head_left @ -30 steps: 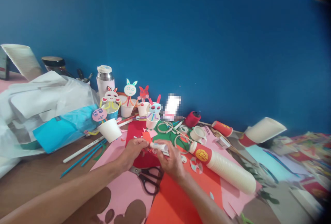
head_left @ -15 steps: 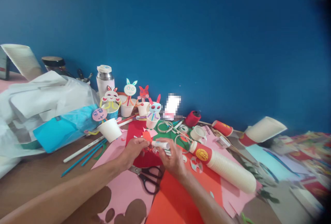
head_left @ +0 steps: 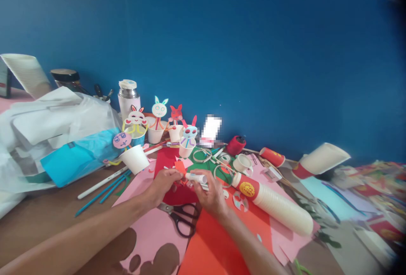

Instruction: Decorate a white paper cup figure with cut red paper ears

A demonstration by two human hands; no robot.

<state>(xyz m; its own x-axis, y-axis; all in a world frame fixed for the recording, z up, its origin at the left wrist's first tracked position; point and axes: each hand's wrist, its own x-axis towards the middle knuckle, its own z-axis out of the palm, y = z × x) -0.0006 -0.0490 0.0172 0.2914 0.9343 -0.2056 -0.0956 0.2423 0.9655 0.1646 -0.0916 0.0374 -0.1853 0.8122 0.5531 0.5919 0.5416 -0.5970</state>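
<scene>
My left hand (head_left: 165,187) is closed in a pinch at a small orange paper piece (head_left: 180,166), which sticks up beside the fingertips. In my right hand (head_left: 209,192) is a thick white marker-like tube (head_left: 197,177), its narrow end pointing left at the paper. Both hands work close together above red paper (head_left: 177,199); the fingers hide part of the paper piece. Black-handled scissors (head_left: 180,214) lie just below my hands. Beyond them, a white cup (head_left: 185,149) carries a light blue rabbit face (head_left: 189,132) with pink ears.
More cups with paper animals, such as a purple face (head_left: 122,140), stand behind on the left. A long stack of paper cups (head_left: 282,210) lies at right. A plastic bag (head_left: 95,114), blue pencils (head_left: 104,192), wire coils and a white flask (head_left: 129,99) surround the work spot.
Hardly anything differs. My right hand and the white tube have shifted very slightly to the left; my left hand stays in place with the paper piece.
</scene>
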